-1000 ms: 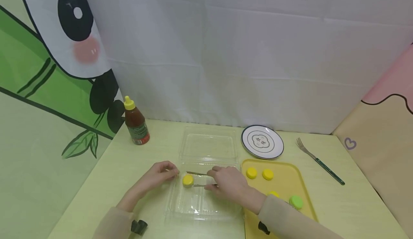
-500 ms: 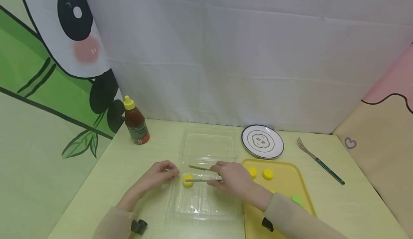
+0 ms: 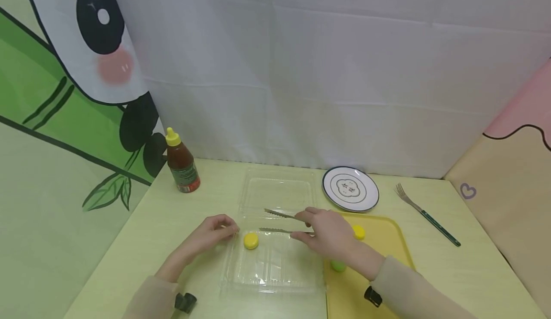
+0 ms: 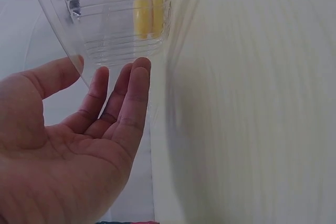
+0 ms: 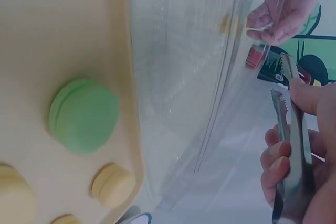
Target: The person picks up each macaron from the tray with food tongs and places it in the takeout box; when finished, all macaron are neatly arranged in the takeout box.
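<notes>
My right hand (image 3: 331,233) grips metal serrated tongs (image 5: 296,156), its thumb on one arm and its fingers on the other. The tongs' tips stand apart with nothing between them, over the back part of a clear plastic clamshell container (image 3: 288,288). A yellow macaron (image 3: 251,240) sits in the container's left back corner. At that same corner, my left hand (image 3: 215,233) holds the container's edge between thumb and fingers; the left wrist view shows the thumb tip on the rim. A green macaron (image 5: 84,115) lies on the yellow tray (image 3: 344,295), partly hidden by the right hand in the head view.
Several yellow macarons, one of them (image 3: 358,232) near the tray's back, share the tray. Behind it is a white plate (image 3: 350,190) with a dark rim. A green-handled fork (image 3: 430,218) lies on the right, and a red sauce bottle (image 3: 182,166) stands at the back left.
The tongs have come away from the yellow macaron, which stays in the container. My right hand has moved right and back, towards the tray. The left hand has kept its place.
</notes>
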